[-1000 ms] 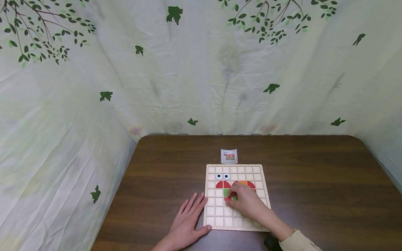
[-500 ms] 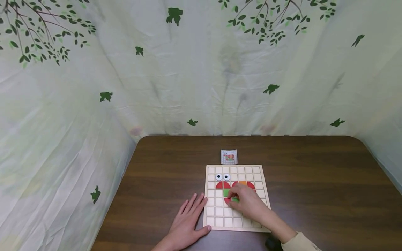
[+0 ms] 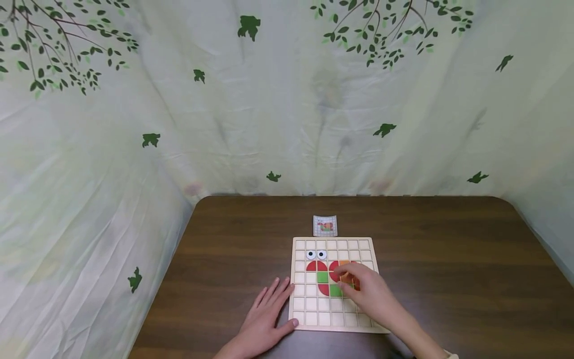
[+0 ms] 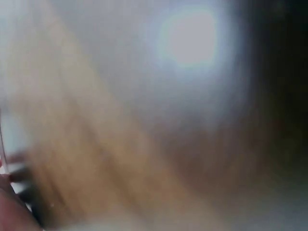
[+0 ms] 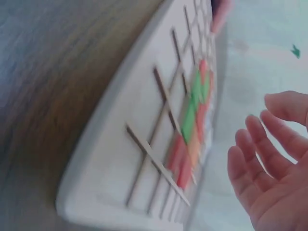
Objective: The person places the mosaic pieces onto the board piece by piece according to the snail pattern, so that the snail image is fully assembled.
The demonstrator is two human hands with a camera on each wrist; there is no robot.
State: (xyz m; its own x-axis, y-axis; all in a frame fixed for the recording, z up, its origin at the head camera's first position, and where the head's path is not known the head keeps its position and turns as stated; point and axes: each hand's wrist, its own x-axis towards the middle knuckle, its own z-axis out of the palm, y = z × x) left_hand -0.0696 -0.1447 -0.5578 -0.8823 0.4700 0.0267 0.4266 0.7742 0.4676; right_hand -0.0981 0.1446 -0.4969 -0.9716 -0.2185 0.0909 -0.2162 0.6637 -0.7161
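A pale wooden grid board (image 3: 305,317) lies on the table, with coloured pieces set in its squares. My left hand (image 3: 266,324) rests spread at the board's left edge, fingertips and thumb against it. Over the right half of the board is my right hand (image 3: 372,291), thumb and fingers apart and holding nothing. The right wrist view shows that same hand (image 5: 272,178) with loosely bent fingers. Left of it are a red quarter-round piece (image 3: 324,289), a green square (image 3: 322,277) and two eye pieces (image 3: 316,255). The hand partly covers orange and red pieces.
A small picture card (image 3: 325,226) with a coloured pattern on a grid lies just behind the board. The brown table (image 3: 448,264) extends to both sides. A pale curtain (image 3: 287,109) with leaf prints hangs behind it. The left wrist view is mostly blurred.
My right hand has let go of the red quarter-round piece and moved right and up, its fingers spreading. That piece and the green one beside it are now uncovered. My left hand has stayed put.
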